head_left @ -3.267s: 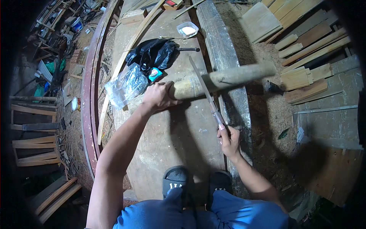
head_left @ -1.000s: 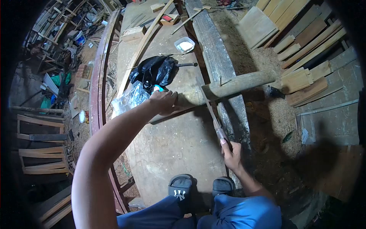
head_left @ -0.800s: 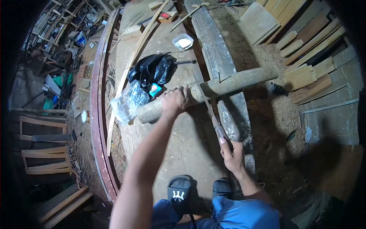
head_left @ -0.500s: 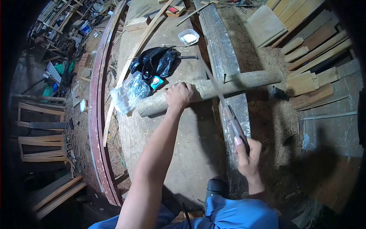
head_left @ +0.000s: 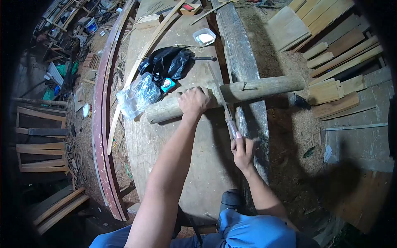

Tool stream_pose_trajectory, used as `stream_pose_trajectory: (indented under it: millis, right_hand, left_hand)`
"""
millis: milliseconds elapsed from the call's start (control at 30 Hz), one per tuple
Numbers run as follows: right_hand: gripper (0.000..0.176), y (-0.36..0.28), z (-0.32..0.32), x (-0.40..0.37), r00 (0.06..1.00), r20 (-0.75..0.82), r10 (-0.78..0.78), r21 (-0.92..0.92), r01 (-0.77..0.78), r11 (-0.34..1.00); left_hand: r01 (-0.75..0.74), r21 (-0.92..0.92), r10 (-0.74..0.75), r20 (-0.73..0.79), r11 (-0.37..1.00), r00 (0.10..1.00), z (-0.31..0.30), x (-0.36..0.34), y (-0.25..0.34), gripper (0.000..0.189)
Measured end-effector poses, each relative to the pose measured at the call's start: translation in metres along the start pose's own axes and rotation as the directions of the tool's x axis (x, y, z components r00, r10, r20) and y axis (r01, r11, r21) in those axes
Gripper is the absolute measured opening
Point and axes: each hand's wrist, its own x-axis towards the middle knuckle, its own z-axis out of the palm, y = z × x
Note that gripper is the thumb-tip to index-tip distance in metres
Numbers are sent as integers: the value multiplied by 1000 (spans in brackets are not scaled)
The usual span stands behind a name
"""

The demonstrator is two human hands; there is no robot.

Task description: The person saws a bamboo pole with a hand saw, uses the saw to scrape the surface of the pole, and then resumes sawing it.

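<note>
A round wooden log [head_left: 269, 88] lies crosswise over the bench, with a dark nail [head_left: 244, 86] standing out of its upper side. My left hand [head_left: 194, 101] is wrapped over the log left of its middle, pressing it down. In my right hand [head_left: 243, 151] is the handle of a long, thin-bladed saw [head_left: 230, 122]. Its blade crosses the log just right of my left hand and points away from me; the teeth cannot be made out. Beyond my left hand lie a teal tape measure [head_left: 167, 85], a clear plastic bag [head_left: 136, 99] and a black plastic bag [head_left: 167, 62].
A white tub [head_left: 204, 38] and wood strips [head_left: 159, 32] are farther along the bench [head_left: 186, 165]. A worn beam [head_left: 237, 45] runs along its right side, a reddish beam [head_left: 105, 95] along its left. Boards [head_left: 331, 91] lie on the sawdust floor at right.
My right hand and the saw have swung left and forward, bringing the blade from above the log's middle to beside my left hand. My left hand keeps its place on the log.
</note>
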Motion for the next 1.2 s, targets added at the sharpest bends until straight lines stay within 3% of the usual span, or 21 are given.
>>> stream_pose_trajectory:
  millis: [100,167,267,367,500,567,700,767,833,900,967,1067,1100,1200]
  right_hand:
    - [58,0,3,-5,1000,-6,-1,0,1,1000]
    - [58,-6,3,-20,995,-27,101,110,-97,989]
    - [60,5,-4,-41,995,-51,-87,-22,86,996]
    - [62,-10,-2,-26,989,-37,-145,-176,136,975]
    - [69,-33,30,47,988,-101,-117,-215,93,972]
    - [67,-30,26,35,989,-62,-137,-192,123,974]
    - [62,-2,-3,-56,999,-15,-38,-169,35,985]
    - [59,6,-4,-65,986,-141,-90,-189,62,980]
    - [55,-24,-2,-44,997,-27,-68,-289,58,956]
    - [60,-20,19,-23,990,-121,-66,-152,47,987]
    - [61,-22,21,-22,996,-78,-43,-207,26,978]
    - [60,-11,2,-38,998,-51,27,-24,-28,999]
    - [61,-11,-6,-47,998,-50,41,1,-41,999]
    - [62,-30,-8,-52,999,-39,22,-101,-26,995]
  left_hand:
    - [-12,20,13,-30,1000,999,1,4,1,45]
    - [-15,11,15,-42,1000,999,1,3,0,44]
    - [-29,-5,28,-82,1000,996,2,0,3,42]
    - [-61,-41,54,-148,997,988,7,-7,-1,42]
    - [-116,-103,92,-210,988,973,7,-9,-3,42]
    - [-92,-83,80,-138,992,987,3,-1,-1,42]
    - [-17,-42,17,15,999,1000,-7,7,3,42]
    - [-42,-67,40,-27,997,999,1,1,-3,43]
    - [-80,-99,71,-96,992,993,5,6,-3,43]
    - [-50,-81,43,-81,995,996,5,11,-4,43]
    - [-62,-102,48,-130,993,990,4,11,-1,41]
    - [-42,-104,33,-89,994,995,4,2,-3,39]
    - [-88,-108,71,-147,990,987,10,0,-6,39]
    - [-124,-110,100,-206,986,973,14,-5,-6,38]
